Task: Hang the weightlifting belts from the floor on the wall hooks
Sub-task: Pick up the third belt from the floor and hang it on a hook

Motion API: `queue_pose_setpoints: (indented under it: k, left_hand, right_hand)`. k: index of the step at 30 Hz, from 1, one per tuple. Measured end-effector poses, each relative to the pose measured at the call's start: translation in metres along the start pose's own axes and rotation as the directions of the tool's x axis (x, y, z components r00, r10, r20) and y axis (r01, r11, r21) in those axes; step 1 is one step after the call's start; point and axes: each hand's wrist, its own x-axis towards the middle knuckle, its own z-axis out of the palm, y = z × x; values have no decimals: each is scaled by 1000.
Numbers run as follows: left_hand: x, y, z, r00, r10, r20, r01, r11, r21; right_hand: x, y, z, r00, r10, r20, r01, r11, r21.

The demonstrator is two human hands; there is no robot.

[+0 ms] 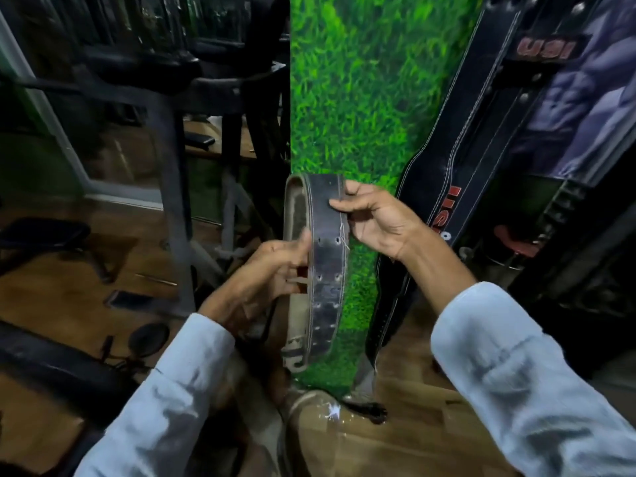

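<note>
A worn black leather weightlifting belt with rows of punched holes and a tan inner lining is folded over and held up in front of a green grass-patterned wall panel. My left hand grips its left edge at mid height. My right hand pinches its upper right edge between thumb and fingers. A second black belt with white stitching and red lettering hangs down the wall to the right. No hook is visible.
Dark gym machine frames and padded benches stand at the left on a wooden floor. A poster covers the wall at the upper right. A small black object lies on the floor by the panel's base.
</note>
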Motion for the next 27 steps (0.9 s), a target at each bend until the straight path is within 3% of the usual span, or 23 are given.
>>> queue_pose_setpoints:
  k: [2,6,9,11,13,19,24,27]
  left_hand:
    - [11,3,-12,992,-109,-61,97,979,-179]
    - [33,35,-31,990,-113,-84,61,880,-472]
    - [39,57,-39,974,-122,-193,55,945,-321]
    - [38,61,-39,974,-130,-185,78,960,-269]
    - [34,60,-36,981,-104,-165,61,967,-247]
    - [17,44,-27,990,118,-73,-118,993,-6]
    - [-6,30,-23,990,123,-64,-114,986,122]
    - [-24,25,-25,996,28,-90,-15,989,145]
  right_hand:
    - [-7,5,3,997,-32,67,38,996,-79]
    - [-21,28,9,993,-22,116,53,961,-272]
    - [-28,51,10,994,87,61,-52,898,-436]
    - [-33,60,8,989,141,46,-86,801,-593]
    - [-39,58,6,986,161,51,-93,769,-633]
    - [-23,27,6,997,78,-29,-83,967,-240]
    - [-1,11,24,992,72,-104,-83,992,-100]
    - [0,24,30,992,-17,-127,4,995,-101]
